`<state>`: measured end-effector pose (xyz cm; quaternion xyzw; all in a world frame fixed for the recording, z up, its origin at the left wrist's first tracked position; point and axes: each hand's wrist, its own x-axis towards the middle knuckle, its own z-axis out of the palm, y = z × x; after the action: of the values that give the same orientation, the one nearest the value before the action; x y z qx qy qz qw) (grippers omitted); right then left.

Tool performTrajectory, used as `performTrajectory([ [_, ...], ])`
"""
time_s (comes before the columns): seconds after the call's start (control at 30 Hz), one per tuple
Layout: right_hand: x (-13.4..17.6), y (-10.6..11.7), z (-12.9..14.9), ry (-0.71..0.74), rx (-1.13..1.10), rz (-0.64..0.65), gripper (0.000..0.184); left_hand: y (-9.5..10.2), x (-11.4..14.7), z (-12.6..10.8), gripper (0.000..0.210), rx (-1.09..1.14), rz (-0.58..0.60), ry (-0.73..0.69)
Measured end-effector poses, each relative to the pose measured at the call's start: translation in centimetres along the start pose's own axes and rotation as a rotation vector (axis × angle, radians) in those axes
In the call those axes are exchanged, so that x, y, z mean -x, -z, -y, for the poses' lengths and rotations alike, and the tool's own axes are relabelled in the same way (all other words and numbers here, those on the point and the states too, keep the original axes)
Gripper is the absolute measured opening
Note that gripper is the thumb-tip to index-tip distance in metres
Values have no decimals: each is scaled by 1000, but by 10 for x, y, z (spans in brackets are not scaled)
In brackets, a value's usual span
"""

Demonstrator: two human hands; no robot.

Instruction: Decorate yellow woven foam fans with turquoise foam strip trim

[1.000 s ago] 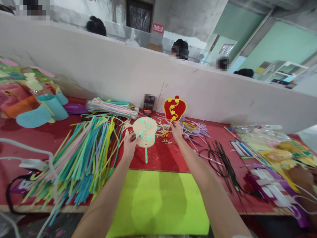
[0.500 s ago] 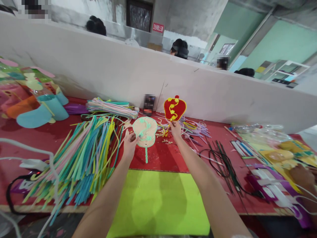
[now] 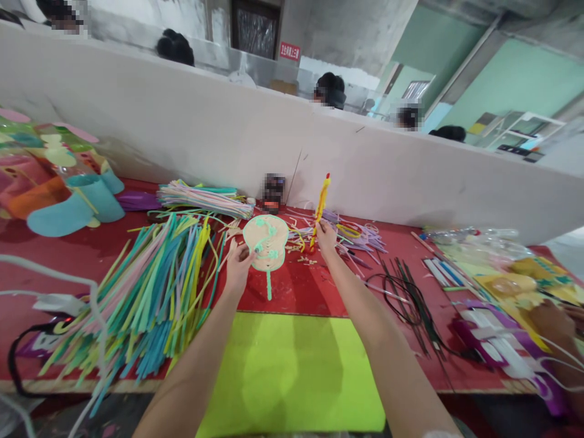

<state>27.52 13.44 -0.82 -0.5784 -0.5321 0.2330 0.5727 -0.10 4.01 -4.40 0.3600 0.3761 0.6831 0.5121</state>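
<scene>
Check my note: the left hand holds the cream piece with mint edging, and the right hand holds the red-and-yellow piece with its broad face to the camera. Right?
Not quite: in the head view, the red-and-yellow piece is turned edge-on, showing only a narrow strip. The right hand does hold it, and the left hand holds the cream piece with mint edging.

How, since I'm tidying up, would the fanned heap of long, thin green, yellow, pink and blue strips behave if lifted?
The heap of pastel strips would probably feel light, as each piece is thin. It's likely flexible, since some strips curve. It may scatter, as the near ends splay apart.
</scene>
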Motion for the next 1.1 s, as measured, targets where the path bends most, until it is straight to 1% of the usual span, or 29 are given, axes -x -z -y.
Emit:
performTrajectory([
  [0.13, 6, -1, 3, -21, 13, -51, 27, 0, 0, 1, 46, 1, -16, -2],
  [0.37, 6, -7, 0, -41, -6, -75, 27, 1, -1, 2, 46, 7, 4, 9],
  [0.6, 1, -9, -13, -66, -148, -142, 29, 1, 1, 0, 45, -12, 5, 4],
  [0.73, 0, -11, -18, -122, -268, -131, 32, 3, -1, 3, 44, 6, 14, 1],
  [0.9, 0, -14, -23, -171, -341, -135, 37, 4, -2, 6, 44, 21, -3, 14],
  [1.1, 0, -15, -23, -219, -414, -130, 35, 2, 0, 3, 45, 6, -7, 13],
])
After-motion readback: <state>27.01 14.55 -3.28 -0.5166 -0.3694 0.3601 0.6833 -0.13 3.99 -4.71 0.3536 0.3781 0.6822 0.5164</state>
